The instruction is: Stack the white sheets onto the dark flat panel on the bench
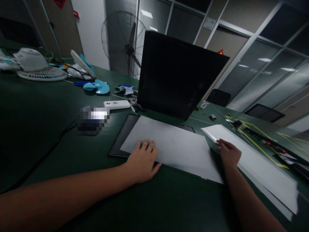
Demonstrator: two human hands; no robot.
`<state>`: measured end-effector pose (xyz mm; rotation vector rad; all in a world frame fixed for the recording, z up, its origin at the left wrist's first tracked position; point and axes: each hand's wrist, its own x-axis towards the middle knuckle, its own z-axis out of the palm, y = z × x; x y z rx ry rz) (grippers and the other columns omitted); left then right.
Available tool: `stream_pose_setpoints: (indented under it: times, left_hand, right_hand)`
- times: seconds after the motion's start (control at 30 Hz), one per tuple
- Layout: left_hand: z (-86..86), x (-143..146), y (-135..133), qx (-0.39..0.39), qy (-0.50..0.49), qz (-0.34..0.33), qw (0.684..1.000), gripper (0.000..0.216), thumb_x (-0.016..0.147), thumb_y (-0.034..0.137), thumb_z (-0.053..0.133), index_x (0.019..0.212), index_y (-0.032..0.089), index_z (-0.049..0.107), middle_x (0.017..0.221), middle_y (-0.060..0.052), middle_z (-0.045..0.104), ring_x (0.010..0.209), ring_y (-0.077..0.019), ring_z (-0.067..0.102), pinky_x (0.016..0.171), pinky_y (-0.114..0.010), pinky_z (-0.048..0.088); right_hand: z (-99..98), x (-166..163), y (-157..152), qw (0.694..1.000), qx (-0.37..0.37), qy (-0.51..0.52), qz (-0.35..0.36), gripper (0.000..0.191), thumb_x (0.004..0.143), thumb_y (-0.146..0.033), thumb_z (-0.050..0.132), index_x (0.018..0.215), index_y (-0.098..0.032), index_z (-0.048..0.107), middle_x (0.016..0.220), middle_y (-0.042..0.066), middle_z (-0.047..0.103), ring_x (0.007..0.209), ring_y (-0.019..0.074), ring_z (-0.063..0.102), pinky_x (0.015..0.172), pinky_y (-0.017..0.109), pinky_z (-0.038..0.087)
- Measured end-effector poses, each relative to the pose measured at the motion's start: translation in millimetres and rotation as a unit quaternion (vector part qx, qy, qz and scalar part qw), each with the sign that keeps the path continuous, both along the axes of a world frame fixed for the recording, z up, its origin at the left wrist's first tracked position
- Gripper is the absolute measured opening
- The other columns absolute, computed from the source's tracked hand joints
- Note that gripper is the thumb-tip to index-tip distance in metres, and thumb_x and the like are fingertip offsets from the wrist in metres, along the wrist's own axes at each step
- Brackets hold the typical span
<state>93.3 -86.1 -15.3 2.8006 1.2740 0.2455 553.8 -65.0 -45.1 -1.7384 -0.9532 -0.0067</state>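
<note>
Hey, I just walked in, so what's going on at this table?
A person sits or stands at a green table, working with bare hands. The left hand rests flat on a large white sheet, which lies over a flat black panel. The right hand, fingers curled, is beside more white sheets on the right; whether it grips anything is unclear. A dark panel stands upright behind the sheet.

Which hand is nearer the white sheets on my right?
Right. The right hand is at the left edge of the white sheets; the left hand is farther left, resting partly on another sheet.
</note>
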Motion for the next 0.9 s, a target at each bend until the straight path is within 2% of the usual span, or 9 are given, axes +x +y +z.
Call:
stream_pose_setpoints:
  times: [0.13, 0.2, 0.27, 0.37, 0.47, 0.6, 0.73, 0.9]
  left_hand:
    - [3.2, 1.5, -2.9, -0.002, 0.031, 0.034, 0.999, 0.062, 0.101, 0.057, 0.044, 0.143, 0.013, 0.059, 0.161, -0.026, 0.048, 0.146, -0.0532, 0.045, 0.113, -0.075, 0.037]
    - [5.3, 2.6, -6.2, -0.001, 0.043, 0.048, 0.998, 0.060, 0.101, 0.055, 0.045, 0.141, 0.012, 0.060, 0.159, -0.028, 0.049, 0.142, -0.0557, 0.048, 0.109, -0.076, 0.040]
    - [6.1, 3.2, -8.8, 0.004, 0.046, 0.057, 0.997, 0.058, 0.101, 0.053, 0.047, 0.141, 0.014, 0.060, 0.157, -0.028, 0.050, 0.139, -0.0566, 0.050, 0.106, -0.077, 0.041]
    - [4.6, 2.5, -9.1, 0.013, 0.033, 0.052, 0.998, 0.059, 0.101, 0.053, 0.048, 0.150, 0.022, 0.055, 0.156, -0.024, 0.053, 0.139, -0.0540, 0.051, 0.107, -0.079, 0.039]
    - [2.0, 0.8, -6.2, 0.023, 0.015, 0.012, 1.000, 0.059, 0.102, 0.053, 0.047, 0.157, 0.030, 0.049, 0.162, -0.017, 0.049, 0.148, -0.0502, 0.043, 0.115, -0.078, 0.031]
    - [0.9, -0.7, -2.2, -0.002, 0.009, -0.024, 1.000, 0.056, 0.105, 0.049, 0.044, 0.158, 0.032, 0.050, 0.165, -0.014, 0.047, 0.151, -0.0448, 0.043, 0.120, -0.072, 0.031]
    - [2.4, -1.8, 0.3, -0.021, 0.003, -0.031, 0.999, 0.058, 0.106, 0.048, 0.044, 0.161, 0.032, 0.045, 0.167, -0.013, 0.044, 0.153, -0.0417, 0.041, 0.121, -0.067, 0.032]
    - [0.2, -3.2, 3.3, -0.028, -0.005, -0.049, 0.998, 0.058, 0.107, 0.048, 0.042, 0.163, 0.032, 0.041, 0.170, -0.012, 0.039, 0.157, -0.0395, 0.035, 0.124, -0.064, 0.029]
  right_hand:
    - [-2.5, 4.8, 4.8, 0.987, -0.133, -0.092, -0.008, 0.044, 0.078, -0.053, 0.071, 0.102, -0.018, 0.083, 0.087, 0.012, 0.080, 0.086, 0.0307, 0.076, 0.078, 0.043, 0.062]
    - [-0.7, -4.2, 6.6, 0.974, -0.185, -0.129, 0.030, 0.039, 0.076, -0.054, 0.073, 0.096, -0.022, 0.085, 0.085, 0.010, 0.080, 0.086, 0.0314, 0.076, 0.084, 0.044, 0.059]
    - [1.2, -15.6, 7.8, 0.956, -0.223, -0.168, 0.094, 0.043, 0.081, -0.058, 0.069, 0.104, -0.026, 0.085, 0.095, 0.009, 0.081, 0.090, 0.0298, 0.075, 0.088, 0.044, 0.058]
    - [2.4, -28.3, 8.4, 0.938, -0.227, -0.207, 0.163, 0.051, 0.087, -0.064, 0.063, 0.116, -0.026, 0.083, 0.110, 0.008, 0.081, 0.097, 0.0280, 0.075, 0.094, 0.043, 0.056]
    - [1.9, -31.7, 8.2, 0.935, -0.227, -0.218, 0.164, 0.053, 0.089, -0.064, 0.062, 0.120, -0.025, 0.082, 0.111, 0.008, 0.081, 0.099, 0.0285, 0.075, 0.095, 0.044, 0.056]
    - [1.2, -24.4, 7.6, 0.939, -0.224, -0.204, 0.163, 0.052, 0.090, -0.060, 0.063, 0.124, -0.026, 0.081, 0.114, 0.007, 0.080, 0.105, 0.0286, 0.074, 0.098, 0.044, 0.055]
    - [1.3, -12.6, 6.4, 0.956, -0.206, -0.177, 0.116, 0.054, 0.089, -0.058, 0.064, 0.127, -0.022, 0.079, 0.115, 0.010, 0.080, 0.105, 0.0295, 0.074, 0.097, 0.043, 0.055]
    - [2.3, -15.0, 6.3, 0.954, -0.220, -0.146, 0.142, 0.052, 0.089, -0.061, 0.062, 0.119, -0.023, 0.083, 0.111, 0.009, 0.081, 0.102, 0.0287, 0.075, 0.089, 0.039, 0.057]
